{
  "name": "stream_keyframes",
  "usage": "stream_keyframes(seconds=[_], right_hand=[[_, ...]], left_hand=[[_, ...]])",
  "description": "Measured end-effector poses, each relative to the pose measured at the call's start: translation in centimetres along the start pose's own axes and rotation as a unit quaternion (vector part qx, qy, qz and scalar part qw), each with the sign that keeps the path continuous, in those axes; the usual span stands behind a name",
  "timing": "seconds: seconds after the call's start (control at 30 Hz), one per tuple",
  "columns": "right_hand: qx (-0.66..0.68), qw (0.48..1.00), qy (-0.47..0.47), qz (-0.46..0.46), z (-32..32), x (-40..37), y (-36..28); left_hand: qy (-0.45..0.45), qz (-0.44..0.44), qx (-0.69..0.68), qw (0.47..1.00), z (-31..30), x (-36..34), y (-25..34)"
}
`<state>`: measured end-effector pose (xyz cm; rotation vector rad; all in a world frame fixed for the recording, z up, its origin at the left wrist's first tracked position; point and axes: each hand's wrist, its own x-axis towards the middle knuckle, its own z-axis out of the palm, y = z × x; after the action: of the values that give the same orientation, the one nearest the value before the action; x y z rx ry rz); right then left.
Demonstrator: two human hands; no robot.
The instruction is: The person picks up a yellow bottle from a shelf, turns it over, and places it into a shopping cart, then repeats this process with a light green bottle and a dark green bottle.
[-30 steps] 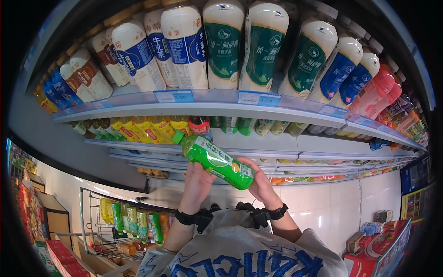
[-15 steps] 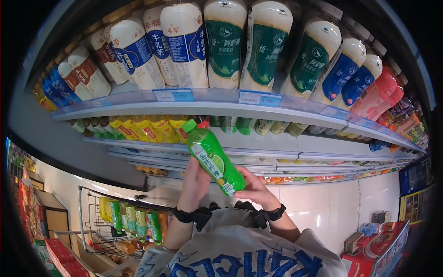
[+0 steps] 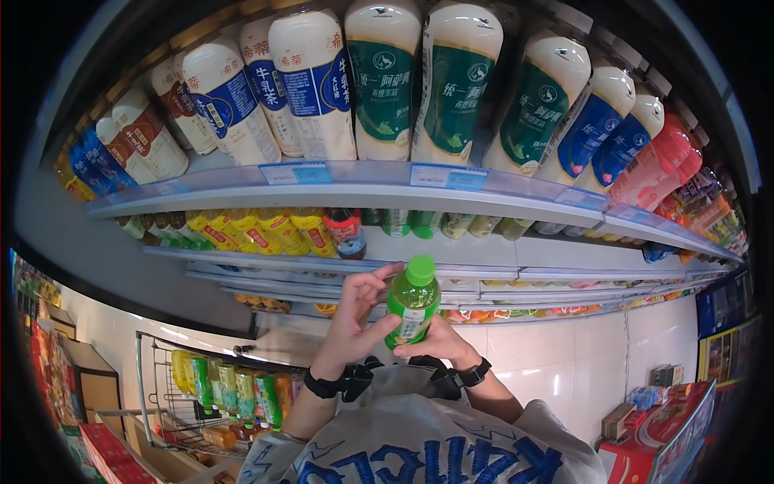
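Note:
A green drink bottle (image 3: 414, 300) with a bright green cap stands nearly upright in front of my chest, its cap tilted toward the camera. My right hand (image 3: 443, 340) grips its lower part, the thumb across the front. On the other side, my left hand (image 3: 360, 313) has its fingers apart beside the bottle, the thumb touching its side. Part of the label faces me; the far side of the bottle is hidden. Beyond it, a dark bottle with a red cap (image 3: 345, 232) stands at the end of a row of yellow-labelled bottles (image 3: 266, 229).
Milk tea bottles (image 3: 313, 89) line the upper shelf (image 3: 355, 192), which juts out above my hands. Lower shelves hold more drinks. At lower left stands a wire shopping cart (image 3: 161, 387) with several bottles; red boxes (image 3: 661, 440) are stacked at lower right.
The green bottle has come down and turned from slanted to nearly upright, cap toward the camera. My left hand has loosened its fingers. The red-capped bottle behind is now uncovered.

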<state>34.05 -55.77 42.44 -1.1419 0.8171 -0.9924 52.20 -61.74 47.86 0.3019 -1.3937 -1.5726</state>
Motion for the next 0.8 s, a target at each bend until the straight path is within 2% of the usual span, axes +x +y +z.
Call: stream_keyframes(seconds=[0.2,0.27,0.4,0.47,0.5,0.53,0.57,0.63,0.7,0.8], right_hand=[[0.001,1.000,-0.014,0.023,-0.6,-0.4,0.0],[-0.002,0.999,-0.019,0.036,-0.6,-0.7,-0.5],[-0.034,0.999,-0.019,0.002,-1.3,-1.2,-0.4],[-0.044,0.998,-0.026,-0.022,-1.5,-1.8,-0.3],[0.050,0.998,-0.030,-0.020,-0.9,-2.4,-1.5],[0.143,0.989,-0.033,-0.019,-0.5,-2.9,-2.4],[0.144,0.989,-0.031,-0.021,-0.4,-3.2,-2.9],[0.181,0.979,-0.069,-0.062,-0.7,-3.6,-3.7],[0.177,0.979,-0.078,-0.071,-1.1,-3.8,-4.0],[0.166,0.976,-0.116,-0.079,-1.3,-3.8,-5.2]], left_hand=[[-0.086,0.000,0.066,0.994,-1.0,0.5,0.1],[-0.049,-0.084,0.099,0.990,-1.2,0.9,-0.1],[-0.048,-0.073,0.113,0.990,-2.1,1.9,-1.8],[0.014,-0.127,0.058,0.990,-1.9,2.4,-1.8],[0.012,-0.128,0.057,0.990,-1.9,2.5,-2.1],[0.055,-0.130,0.071,0.987,-2.1,2.6,-2.7],[0.097,-0.132,0.085,0.983,-2.3,2.7,-3.4],[0.107,-0.135,0.106,0.979,-2.5,2.5,-4.2],[0.137,-0.175,0.027,0.975,-2.3,2.1,-4.6],[0.113,-0.204,0.020,0.972,-1.9,1.5,-5.7]])
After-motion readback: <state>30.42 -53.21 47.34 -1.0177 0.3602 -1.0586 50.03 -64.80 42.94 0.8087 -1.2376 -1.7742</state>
